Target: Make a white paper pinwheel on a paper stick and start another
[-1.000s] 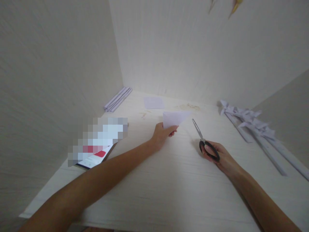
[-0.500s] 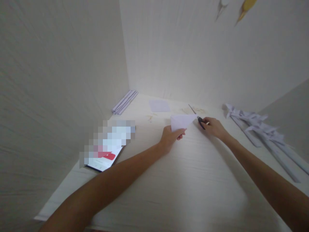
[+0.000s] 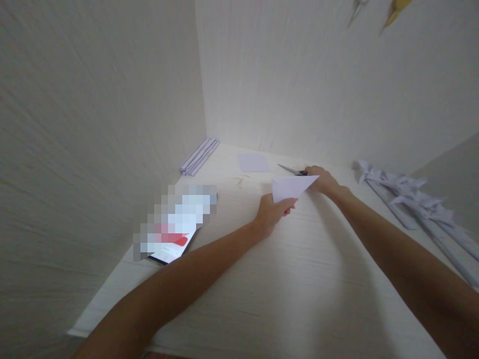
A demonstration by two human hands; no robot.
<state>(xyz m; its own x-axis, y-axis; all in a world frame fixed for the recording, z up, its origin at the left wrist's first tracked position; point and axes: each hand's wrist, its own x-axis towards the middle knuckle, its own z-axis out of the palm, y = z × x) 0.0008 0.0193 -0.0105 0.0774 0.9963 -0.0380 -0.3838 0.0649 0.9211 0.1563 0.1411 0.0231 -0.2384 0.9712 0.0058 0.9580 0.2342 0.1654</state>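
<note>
My left hand [image 3: 270, 212] pinches a folded piece of white paper [image 3: 292, 187] by its lower edge, thumb in front. The paper narrows to a point on the right, which overlaps my right hand in view. My right hand [image 3: 320, 179] is closed on the dark handles of a pair of scissors [image 3: 295, 171], behind the paper. The metal blades point left over the back of the table, and I cannot tell whether they touch it. My right fingers are partly hidden by the paper.
A flat square of paper [image 3: 253, 162] lies at the back. Rolled paper sticks [image 3: 200, 156] sit in the left corner. A lit phone [image 3: 175, 227] rests beside my left forearm. Paper flowers on stems [image 3: 415, 197] lie at the right. Walls [image 3: 262, 75] stand behind and left.
My right hand has moved back behind the paper, and the scissors have swung to point left. My left hand still holds the paper. The whole view has shifted slightly.
</note>
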